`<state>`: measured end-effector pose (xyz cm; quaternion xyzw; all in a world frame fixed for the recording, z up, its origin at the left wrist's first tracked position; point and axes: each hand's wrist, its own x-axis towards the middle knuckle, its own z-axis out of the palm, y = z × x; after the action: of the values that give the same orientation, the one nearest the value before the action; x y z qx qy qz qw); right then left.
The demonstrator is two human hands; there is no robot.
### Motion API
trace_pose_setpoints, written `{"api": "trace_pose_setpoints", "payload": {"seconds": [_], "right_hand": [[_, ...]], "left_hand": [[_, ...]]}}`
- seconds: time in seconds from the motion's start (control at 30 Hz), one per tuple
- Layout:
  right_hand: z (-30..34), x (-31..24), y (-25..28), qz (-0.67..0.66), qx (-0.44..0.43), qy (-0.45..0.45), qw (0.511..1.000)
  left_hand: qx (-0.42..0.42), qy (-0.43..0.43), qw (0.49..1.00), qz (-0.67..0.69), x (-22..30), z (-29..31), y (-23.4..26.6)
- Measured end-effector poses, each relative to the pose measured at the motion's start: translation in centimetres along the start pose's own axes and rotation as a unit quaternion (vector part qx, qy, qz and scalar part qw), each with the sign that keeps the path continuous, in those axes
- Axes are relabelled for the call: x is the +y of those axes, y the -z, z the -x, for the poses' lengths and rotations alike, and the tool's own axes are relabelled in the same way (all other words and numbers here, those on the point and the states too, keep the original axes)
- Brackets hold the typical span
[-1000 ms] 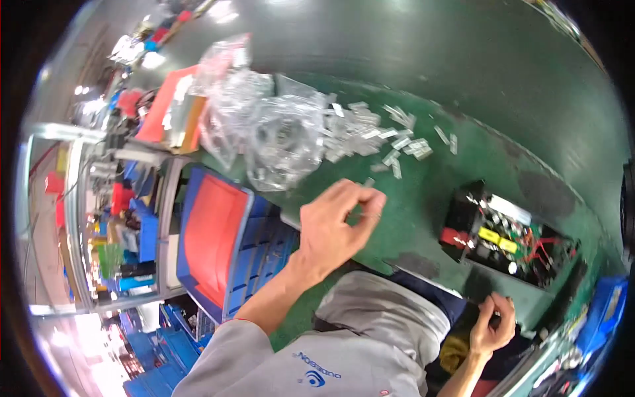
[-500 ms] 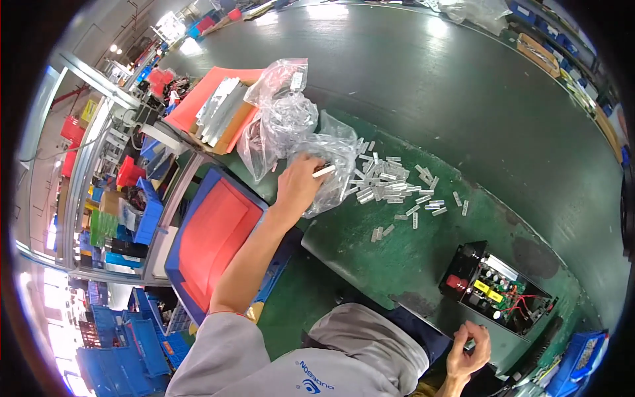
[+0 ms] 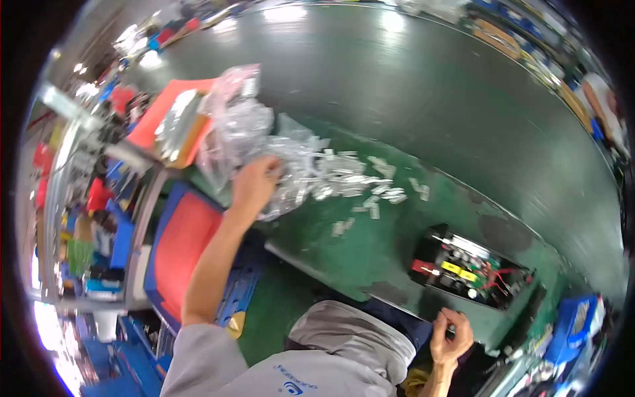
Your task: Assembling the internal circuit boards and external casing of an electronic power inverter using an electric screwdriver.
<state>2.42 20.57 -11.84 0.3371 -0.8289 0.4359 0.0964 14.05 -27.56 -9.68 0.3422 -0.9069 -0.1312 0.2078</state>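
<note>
Plastic bags surround left hand beside scattered parts.

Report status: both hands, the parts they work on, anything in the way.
Left hand reaching into clear plastic bags beside small white parts. Right hand curled near the open black box. Grip unclear on both. No obstruction seen.

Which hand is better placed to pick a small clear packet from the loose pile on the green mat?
Left. The left hand is already at the heap of clear plastic bags, right beside the scattered packets. The right hand is down by the lap, below the open black electronics box.
</note>
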Motion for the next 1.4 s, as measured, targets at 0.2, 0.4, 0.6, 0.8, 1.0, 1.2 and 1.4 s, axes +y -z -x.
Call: {"api": "trace_pose_setpoints", "payload": {"seconds": [0.2,0.4,0.6,0.8,1.0,1.2,1.4], "right_hand": [[-0.6,-0.8,-1.0,-0.064,-0.006,0.011,0.998],[-2.8,-4.1,-1.2,-0.196,-0.022,-0.017,0.98],[-8.8,-7.9,-1.8,-0.231,-0.008,0.119,0.966],[-7.2,-6.6,-1.0,-0.224,0.052,0.135,0.964],[-6.0,-5.1,-0.1,-0.111,0.117,0.167,0.973],[-4.9,-4.0,0.2,-0.109,0.115,0.133,0.978],[-0.6,-2.2,0.7,-0.09,0.041,-0.037,0.994]], "left_hand": [[0.043,0.107,0.953,0.28,3.7,1.1,2.7],[-0.117,0.124,0.807,0.565,14.7,4.8,4.6],[-0.285,0.085,0.752,0.588,22.2,9.7,3.6],[-0.275,0.089,0.756,0.587,22.6,11.3,0.7],[-0.286,0.114,0.774,0.554,25.3,12.5,2.0],[-0.239,-0.021,0.837,0.491,26.5,11.1,3.0],[-0.072,-0.134,0.947,0.281,23.2,6.5,0.1]]}}
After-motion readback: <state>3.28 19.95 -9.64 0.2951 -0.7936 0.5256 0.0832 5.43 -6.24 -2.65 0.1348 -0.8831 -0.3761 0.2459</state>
